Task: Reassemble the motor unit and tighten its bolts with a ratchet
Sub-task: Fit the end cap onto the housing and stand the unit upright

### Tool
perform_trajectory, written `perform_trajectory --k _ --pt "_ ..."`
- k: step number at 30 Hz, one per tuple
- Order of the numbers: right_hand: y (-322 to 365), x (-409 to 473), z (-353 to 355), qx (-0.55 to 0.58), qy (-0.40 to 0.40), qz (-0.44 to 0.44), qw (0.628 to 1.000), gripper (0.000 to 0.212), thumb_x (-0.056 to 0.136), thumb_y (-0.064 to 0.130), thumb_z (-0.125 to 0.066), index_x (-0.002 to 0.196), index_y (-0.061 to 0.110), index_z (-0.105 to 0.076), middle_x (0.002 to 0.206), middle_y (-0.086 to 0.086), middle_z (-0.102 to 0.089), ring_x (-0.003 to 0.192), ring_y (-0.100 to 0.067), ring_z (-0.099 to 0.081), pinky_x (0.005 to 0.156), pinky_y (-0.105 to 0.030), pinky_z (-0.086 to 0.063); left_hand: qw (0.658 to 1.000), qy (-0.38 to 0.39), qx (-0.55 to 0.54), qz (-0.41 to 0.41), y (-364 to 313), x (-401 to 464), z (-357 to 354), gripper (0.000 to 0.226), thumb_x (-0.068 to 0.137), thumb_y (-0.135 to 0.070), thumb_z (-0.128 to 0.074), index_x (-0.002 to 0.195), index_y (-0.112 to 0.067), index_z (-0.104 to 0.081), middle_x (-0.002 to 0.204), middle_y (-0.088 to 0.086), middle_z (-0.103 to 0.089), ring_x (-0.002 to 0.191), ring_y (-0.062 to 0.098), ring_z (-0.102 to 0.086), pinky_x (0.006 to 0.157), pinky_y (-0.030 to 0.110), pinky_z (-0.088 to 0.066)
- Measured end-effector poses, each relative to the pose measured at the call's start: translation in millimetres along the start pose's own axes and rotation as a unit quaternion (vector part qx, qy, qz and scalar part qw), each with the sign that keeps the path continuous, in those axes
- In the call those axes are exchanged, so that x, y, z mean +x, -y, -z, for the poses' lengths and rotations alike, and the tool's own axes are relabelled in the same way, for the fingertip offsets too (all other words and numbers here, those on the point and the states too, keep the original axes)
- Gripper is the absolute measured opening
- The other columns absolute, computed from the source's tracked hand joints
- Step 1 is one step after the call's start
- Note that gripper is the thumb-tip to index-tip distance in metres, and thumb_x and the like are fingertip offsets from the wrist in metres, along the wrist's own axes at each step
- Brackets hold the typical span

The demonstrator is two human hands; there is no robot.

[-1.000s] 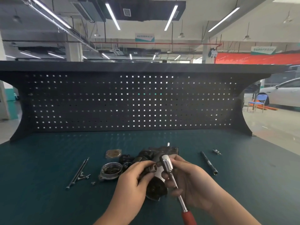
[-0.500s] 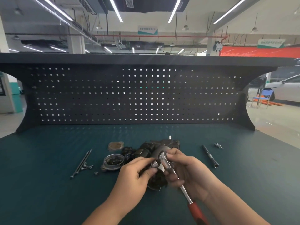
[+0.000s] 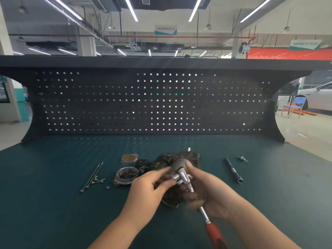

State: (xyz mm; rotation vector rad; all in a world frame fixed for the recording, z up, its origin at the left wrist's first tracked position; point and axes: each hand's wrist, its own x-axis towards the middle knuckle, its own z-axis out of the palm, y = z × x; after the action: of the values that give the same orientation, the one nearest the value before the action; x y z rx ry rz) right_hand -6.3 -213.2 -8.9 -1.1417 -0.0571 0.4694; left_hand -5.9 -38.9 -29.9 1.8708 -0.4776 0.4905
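Observation:
The dark motor unit (image 3: 179,159) lies on the green bench mat at centre, partly hidden by both hands. My right hand (image 3: 210,193) grips the ratchet (image 3: 186,180) just below its chrome head; its red handle (image 3: 213,234) points down toward me. My left hand (image 3: 149,187) pinches a small silver socket (image 3: 175,177) at the left side of the ratchet head. The hands are slightly blurred. A round metal end cover (image 3: 126,175) lies left of the motor.
Long bolts (image 3: 92,175) and small screws (image 3: 100,180) lie at the left. A brownish gasket plate (image 3: 129,158) sits behind the cover. An extension bar (image 3: 233,169) and a small bit (image 3: 242,158) lie at the right. A dark pegboard (image 3: 152,101) stands behind the bench.
The ratchet head has tilted and the socket now sits against its left side between my left fingers. The view has tipped slightly upward.

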Motion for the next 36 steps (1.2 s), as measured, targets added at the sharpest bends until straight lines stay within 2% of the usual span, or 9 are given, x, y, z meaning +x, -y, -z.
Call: perform_trajectory --k 4,8,13,19,22,25,29,33,36 --pt "27 -4 35 -0.066 -0.136 0.093 0.984 0.02 0.082 0.025 -0.065 0.091 0.009 -0.058 0.063 -0.006 -0.053 0.043 -0.01 -0.039 0.033 -0.014 -0.023 0.99 -0.121 0.071 0.02 14 12 16 0.022 0.095 -0.022 -0.057 0.113 -0.021 -0.07 0.102 -0.017 -0.068 0.098 -0.003 -0.062 0.084 0.005 -0.041" --pt "35 2 80 -0.347 -0.367 0.167 0.846 0.024 0.09 0.007 -0.056 0.112 0.015 -0.053 0.082 -0.009 -0.067 0.053 -0.017 -0.057 0.045 -0.025 -0.04 0.972 -0.171 0.097 0.126 44 26 39 0.026 0.097 -0.019 -0.053 0.118 -0.014 -0.067 0.105 -0.003 -0.068 0.1 0.012 -0.06 0.085 0.023 -0.042" --pt "15 26 99 -0.56 -0.363 0.137 0.732 0.036 0.091 0.014 -0.06 0.125 0.023 -0.061 0.088 -0.001 -0.067 0.082 -0.023 -0.066 0.064 -0.028 -0.048 0.983 -0.039 0.081 0.16 64 30 31 0.045 0.092 -0.041 -0.06 0.133 -0.022 -0.055 0.123 -0.009 -0.059 0.119 0.01 -0.054 0.1 0.025 -0.04" --pt "7 30 93 -0.642 -0.389 0.108 0.652 0.027 0.089 0.029 -0.059 0.116 0.032 -0.064 0.092 0.011 -0.068 0.109 -0.024 -0.055 0.092 -0.036 -0.046 0.984 0.043 0.036 0.167 68 25 26 0.048 0.08 -0.058 -0.064 0.122 -0.039 -0.05 0.106 -0.033 -0.056 0.099 -0.017 -0.051 0.073 -0.004 -0.037" --pt "2 22 72 -0.557 -0.316 0.204 0.74 0.044 0.077 0.06 -0.063 0.117 0.041 -0.057 0.091 0.014 -0.069 0.099 -0.013 -0.063 0.087 -0.032 -0.048 0.983 0.036 0.022 0.176 72 25 22 0.054 0.084 -0.056 -0.061 0.129 -0.029 -0.053 0.117 -0.02 -0.062 0.114 0.0 -0.055 0.084 0.004 -0.038" --pt "-20 23 40 -0.569 -0.175 0.142 0.791 0.092 0.054 0.086 -0.057 0.134 0.057 -0.023 0.098 0.023 -0.063 0.091 0.004 -0.061 0.081 -0.018 -0.044 0.983 0.019 0.023 0.183 72 24 19 0.054 0.086 -0.057 -0.059 0.129 -0.025 -0.056 0.121 -0.013 -0.064 0.114 0.005 -0.056 0.09 0.016 -0.04" --pt "-34 38 33 -0.656 -0.153 0.122 0.729 0.113 0.058 0.071 -0.065 0.146 0.051 0.003 0.104 0.013 -0.058 0.093 -0.003 -0.055 0.079 -0.012 -0.038 0.985 0.0 0.01 0.173 69 23 19 0.038 0.086 -0.051 -0.063 0.115 -0.027 -0.064 0.107 -0.016 -0.069 0.104 0.001 -0.061 0.081 0.009 -0.043" --pt "-22 28 37 -0.644 -0.138 0.103 0.746 0.107 0.06 0.043 -0.07 0.145 0.055 -0.006 0.081 0.018 -0.063 0.074 0.009 -0.059 0.066 -0.005 -0.042 0.987 0.01 0.001 0.159 60 19 20 0.03 0.082 -0.049 -0.069 0.103 -0.027 -0.069 0.096 -0.016 -0.072 0.092 -0.004 -0.064 0.071 0.003 -0.045" --pt "-16 19 31 -0.6 -0.143 0.097 0.781 0.096 0.064 0.035 -0.064 0.143 0.058 -0.014 0.089 0.006 -0.07 0.065 -0.003 -0.061 0.068 -0.021 -0.053 0.988 0.005 0.017 0.155 48 19 23 0.032 0.081 -0.05 -0.07 0.101 -0.025 -0.072 0.093 -0.016 -0.073 0.091 -0.002 -0.065 0.077 0.01 -0.048"
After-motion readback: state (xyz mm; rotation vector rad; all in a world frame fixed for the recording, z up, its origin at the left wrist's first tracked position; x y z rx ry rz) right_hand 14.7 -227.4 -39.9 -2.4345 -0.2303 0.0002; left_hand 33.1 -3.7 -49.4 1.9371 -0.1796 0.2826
